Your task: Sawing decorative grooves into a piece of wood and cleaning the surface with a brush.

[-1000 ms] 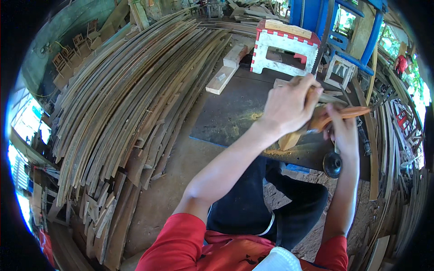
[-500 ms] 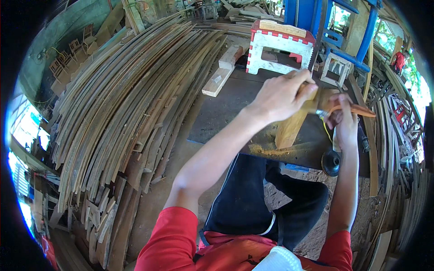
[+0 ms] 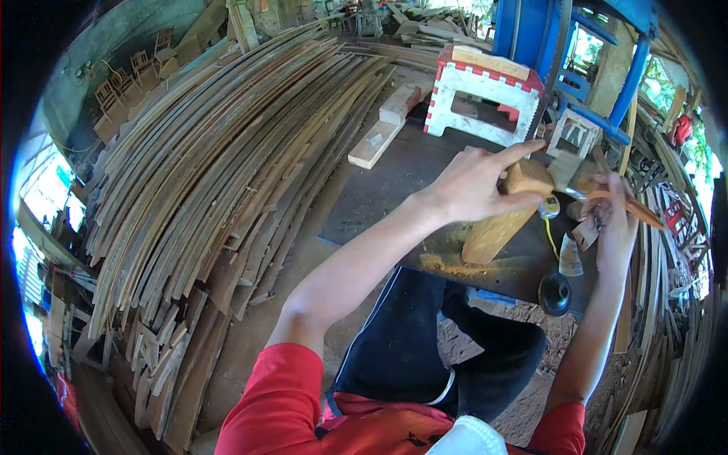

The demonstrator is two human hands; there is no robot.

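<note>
Wooden block (image 3: 528, 177) is grasped by left hand (image 3: 479, 180), blurred orange-handled tool (image 3: 642, 212), part-hidden, by right hand (image 3: 616, 216); worktop (image 3: 371, 199) edge lies left of both.

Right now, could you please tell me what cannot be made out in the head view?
In the head view:
Wooden block: partly hidden by the left hand.
Orange-handled tool: its head is blurred, and the right hand hides part of its handle.
Blue frame: its top is cut off by the upper edge.
Chairs: too small for detail.

Daylight glares at both sides (fisheye-bent edges); interior dimmer.
</note>
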